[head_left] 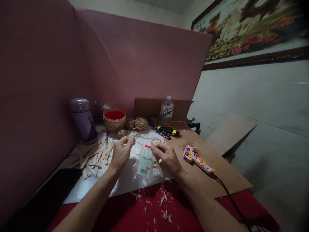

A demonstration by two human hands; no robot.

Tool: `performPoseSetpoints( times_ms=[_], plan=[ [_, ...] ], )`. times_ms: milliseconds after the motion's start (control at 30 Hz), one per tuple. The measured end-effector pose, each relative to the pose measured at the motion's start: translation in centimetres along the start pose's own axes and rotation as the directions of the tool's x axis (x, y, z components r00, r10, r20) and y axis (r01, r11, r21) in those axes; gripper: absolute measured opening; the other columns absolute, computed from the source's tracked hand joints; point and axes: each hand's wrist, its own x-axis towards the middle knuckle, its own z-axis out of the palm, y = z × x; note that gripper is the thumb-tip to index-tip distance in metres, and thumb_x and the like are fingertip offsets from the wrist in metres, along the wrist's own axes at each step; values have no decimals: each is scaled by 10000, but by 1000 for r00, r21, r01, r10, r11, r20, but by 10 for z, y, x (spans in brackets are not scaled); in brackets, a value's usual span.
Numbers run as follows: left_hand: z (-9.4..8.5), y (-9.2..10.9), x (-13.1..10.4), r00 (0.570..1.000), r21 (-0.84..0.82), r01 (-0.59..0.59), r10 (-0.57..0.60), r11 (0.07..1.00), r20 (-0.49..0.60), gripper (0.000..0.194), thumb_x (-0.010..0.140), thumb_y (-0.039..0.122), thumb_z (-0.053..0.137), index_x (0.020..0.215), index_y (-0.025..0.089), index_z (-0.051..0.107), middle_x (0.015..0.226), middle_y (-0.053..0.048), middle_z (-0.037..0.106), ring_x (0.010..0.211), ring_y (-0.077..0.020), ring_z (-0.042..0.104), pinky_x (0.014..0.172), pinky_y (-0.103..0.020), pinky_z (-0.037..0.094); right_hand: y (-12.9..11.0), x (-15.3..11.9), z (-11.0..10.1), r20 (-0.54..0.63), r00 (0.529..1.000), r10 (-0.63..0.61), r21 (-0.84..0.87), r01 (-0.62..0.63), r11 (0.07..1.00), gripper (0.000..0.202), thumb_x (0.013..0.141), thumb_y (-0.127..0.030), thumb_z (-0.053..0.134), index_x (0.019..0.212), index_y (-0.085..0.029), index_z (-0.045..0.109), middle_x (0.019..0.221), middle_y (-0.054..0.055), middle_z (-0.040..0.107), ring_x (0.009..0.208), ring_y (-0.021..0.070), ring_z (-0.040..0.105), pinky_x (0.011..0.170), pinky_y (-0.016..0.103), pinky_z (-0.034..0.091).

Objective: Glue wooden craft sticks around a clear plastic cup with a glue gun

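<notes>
My right hand is closed on a wooden craft stick, which slants down from the fingers over the edge of a clear plastic packet with a green-and-white label. Thumb and forefinger of my left hand are pinched together to the left of the packet; anything between them is too small to make out. Left of that hand lies a loose pile of craft sticks, with a slim dark-tipped tool on top. Bits of twine lie just beyond my fingertips.
Behind the hands stand a purple flask, a stick-trimmed bowl with a red inside, twine balls and a bottle. Cutters and a corded flowered glue gun lie on cardboard. Shavings dot the red cloth.
</notes>
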Motion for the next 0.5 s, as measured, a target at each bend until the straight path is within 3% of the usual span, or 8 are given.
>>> performPoseSetpoints(
  times_ms=[133, 233, 333, 433, 500],
  plan=[
    [7, 7, -8, 988, -8, -44, 45, 999, 149, 277, 773, 440, 617, 811, 166, 612, 777, -25, 623, 701, -162, 551, 646, -287, 438, 0, 3, -5, -63, 998, -7, 8, 7, 1000, 377, 766, -506, 658, 602, -177, 573, 555, -44, 434, 513, 100, 366, 481, 238, 317],
    [12, 9, -18, 968, 139, -120, 85, 983, 237, 340, 743, 496, 663, 804, 177, 562, 765, -15, 582, 713, -167, 538, 628, -281, 431, 0, 4, -6, -100, 994, -33, -39, 29, 999, 357, 789, -478, 638, 604, -181, 566, 559, -43, 425, 519, 102, 357, 482, 237, 310],
    [17, 8, -26, 946, 212, -146, 74, 966, 314, 533, 670, 461, 751, 1069, 178, 540, 994, -64, 632, 835, -202, 592, 677, -298, 464, 0, 3, -5, -106, 992, -73, -70, 66, 995, 342, 803, -450, 627, 603, -183, 552, 576, -39, 424, 545, 105, 364, 502, 235, 316],
    [20, 7, -30, 902, 152, -191, 112, 970, 417, 422, 841, 433, 589, 1177, 185, 530, 1115, -83, 646, 918, -201, 619, 795, -319, 474, 0, 2, -4, -97, 994, -54, -24, 52, 998, 324, 802, -444, 629, 623, -184, 556, 585, -40, 422, 544, 105, 367, 501, 233, 324],
    [20, 6, -29, 900, 117, -173, 109, 978, 421, 383, 909, 439, 479, 1188, 185, 543, 1105, -81, 664, 888, -193, 638, 801, -318, 479, 1, 2, -3, -97, 995, -23, 9, 24, 1000, 320, 800, -455, 630, 641, -185, 565, 584, -42, 426, 532, 103, 368, 492, 233, 327]
  ],
)
